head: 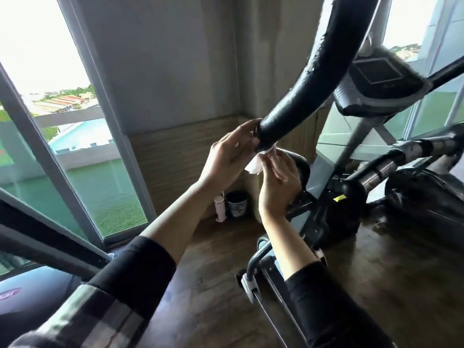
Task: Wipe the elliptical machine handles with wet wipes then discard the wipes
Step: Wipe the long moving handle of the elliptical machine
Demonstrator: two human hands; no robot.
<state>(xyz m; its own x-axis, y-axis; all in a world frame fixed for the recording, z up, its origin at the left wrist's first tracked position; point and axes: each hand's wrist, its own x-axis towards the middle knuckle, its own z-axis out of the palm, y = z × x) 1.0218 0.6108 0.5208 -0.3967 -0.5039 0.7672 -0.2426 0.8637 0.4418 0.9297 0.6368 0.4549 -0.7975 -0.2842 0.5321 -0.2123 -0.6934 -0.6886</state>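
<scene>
Both hands meet at the lower end of the elliptical machine's black foam-covered handle [301, 96], which curves up and away toward the top of the view. The left hand [231, 156] is cupped against the handle's end, its fingertips touching the black foam, its grip curled loosely round the tip rather than clamped. The right hand [278, 179] sits just beneath, its grip pinched shut on a crumpled pale wet wipe [254, 165] that is pressed up against the underside of the handle's end, between the two hands. Both forearms come out of black sleeves. The foam shows worn, flaking patches higher up. To the right stands the machine's console [379, 76] and a second handle bar [401, 159] with bare metal showing. On the wooden floor [213, 285], in the corner beside the window [75, 146], stand a small dark bin [237, 204] and a pale pink bottle [220, 207], touching or nearly so.
</scene>
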